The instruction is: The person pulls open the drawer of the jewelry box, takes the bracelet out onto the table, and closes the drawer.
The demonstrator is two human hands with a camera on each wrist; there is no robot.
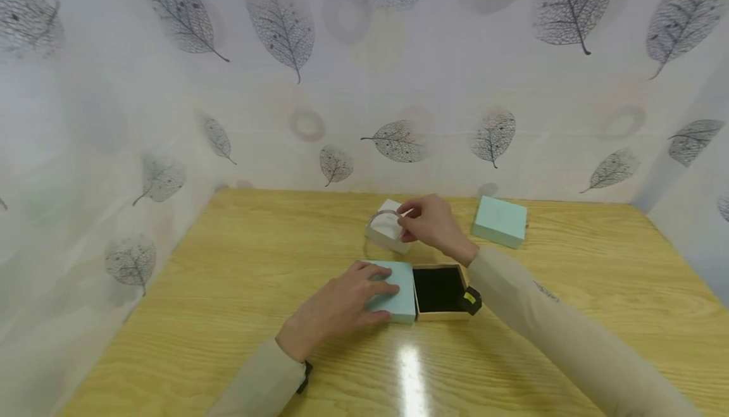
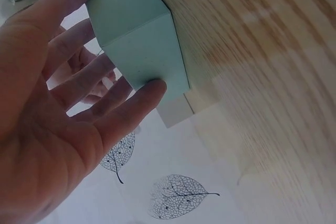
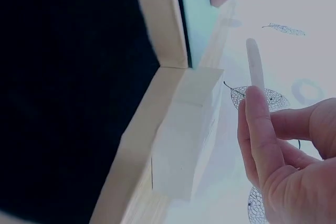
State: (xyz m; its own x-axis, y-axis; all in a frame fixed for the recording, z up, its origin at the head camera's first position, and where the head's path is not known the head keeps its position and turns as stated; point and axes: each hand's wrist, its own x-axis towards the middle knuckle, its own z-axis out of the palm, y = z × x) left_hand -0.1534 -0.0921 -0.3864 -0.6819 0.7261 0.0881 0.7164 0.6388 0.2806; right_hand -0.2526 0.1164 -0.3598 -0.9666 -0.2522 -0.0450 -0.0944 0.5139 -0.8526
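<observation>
My left hand (image 1: 342, 300) rests on a mint-green box (image 1: 402, 290), fingers spread over its top and thumb by its near edge. In the left wrist view the little finger touches the box's side face. My right hand (image 1: 433, 224) pinches a thin, pale bangle (image 1: 384, 212) between thumb and fingers. The bangle stands upright in the right wrist view and overlaps a small white box (image 1: 388, 243) in the head view. Right beside the mint-green box lies an open box (image 1: 441, 319) with a tan rim and black inside, below the right wrist.
Another mint-green box (image 1: 500, 221) sits at the back of the wooden table (image 1: 273, 240), right of my right hand. A pale curtain (image 1: 364, 88) with a leaf print hangs behind and along the sides of the table.
</observation>
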